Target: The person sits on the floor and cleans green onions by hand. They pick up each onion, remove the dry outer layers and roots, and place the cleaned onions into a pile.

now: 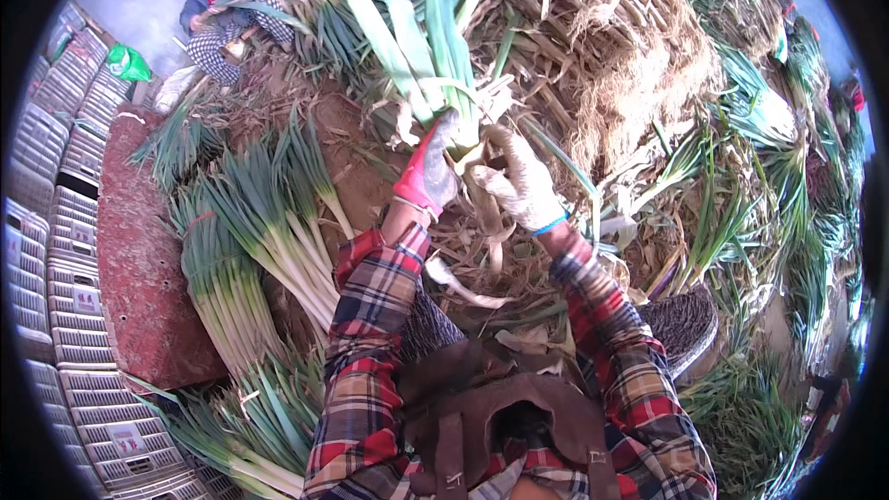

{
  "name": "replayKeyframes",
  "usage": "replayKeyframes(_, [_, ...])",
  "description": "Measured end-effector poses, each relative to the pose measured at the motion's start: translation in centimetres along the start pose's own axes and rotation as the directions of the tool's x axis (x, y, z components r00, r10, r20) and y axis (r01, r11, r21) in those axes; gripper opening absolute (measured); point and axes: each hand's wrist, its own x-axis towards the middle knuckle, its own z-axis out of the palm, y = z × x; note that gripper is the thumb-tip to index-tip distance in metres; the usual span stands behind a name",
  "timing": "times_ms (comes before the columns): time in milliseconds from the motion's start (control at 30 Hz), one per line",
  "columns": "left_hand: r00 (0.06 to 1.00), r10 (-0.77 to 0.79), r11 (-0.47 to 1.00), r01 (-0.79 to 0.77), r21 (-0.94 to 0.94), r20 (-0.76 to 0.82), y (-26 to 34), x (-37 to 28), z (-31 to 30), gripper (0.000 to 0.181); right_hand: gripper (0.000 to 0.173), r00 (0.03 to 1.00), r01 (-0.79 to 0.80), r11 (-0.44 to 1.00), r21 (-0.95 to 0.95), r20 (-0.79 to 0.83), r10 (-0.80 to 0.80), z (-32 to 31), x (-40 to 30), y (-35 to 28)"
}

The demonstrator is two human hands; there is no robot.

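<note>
My left hand (432, 163), in a red and grey work glove, is closed round the stalk of a leek or large green onion (451, 104), its broad leaves pointing away from me. Close beside it on the right, my right hand (517, 177), in a whitish knit glove with a blue cuff edge, has its fingers curled at the stalk's outer layers; whether it grips them is hard to tell. Pale dry leaf sheaths (492, 222) hang below the hands. Cleaned stalks with white stems (305, 257) lie on the left, next to a bundle (226, 292) bound with a red band.
Untrimmed stalks with dry roots (625, 83) are heaped ahead and right. A red board (149, 257) lies left, beside stacked plastic crates (83, 298). Another person (226, 7) sits at the upper left, holding green leaves. Peeled scraps (465, 285) cover the ground near my shoes.
</note>
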Motion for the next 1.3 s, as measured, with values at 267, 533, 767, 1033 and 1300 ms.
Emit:
replayKeyframes(267, [0.975,-0.103,0.991,0.117,-0.059,0.196,-0.7,0.3,-4.3,0.019,0.038,0.973,0.069,0.984,-0.165,0.23,-0.03,2.5,-4.1,2.1])
replayKeyframes(533, [0.964,-0.031,0.971,0.091,-0.22,0.264,3.0,-0.5,-2.4,0.03,0.026,0.898,-0.02,0.912,-0.411,0.393,0.197,1.0,-17.0,5.1])
replayKeyframes(767, [0.958,0.049,0.971,0.021,-0.239,0.282,7.0,3.5,-8.2,0.029,0.041,0.771,-0.117,0.734,-0.669,0.404,0.492,-3.2,-19.7,5.7])
replayKeyframes(1033, [0.998,0.059,0.986,-0.06,-0.154,-0.009,2.2,3.1,-8.5,0.036,0.063,0.997,0.081,0.971,-0.225,0.025,-0.077,0.6,-3.5,-4.5])
replayKeyframes(1300, [0.978,-0.185,0.618,0.043,0.785,0.092,4.1,-2.0,-2.9,0.038,0.045,0.923,-0.382,0.59,0.711,0.26,0.283,-0.6,0.5,0.7])
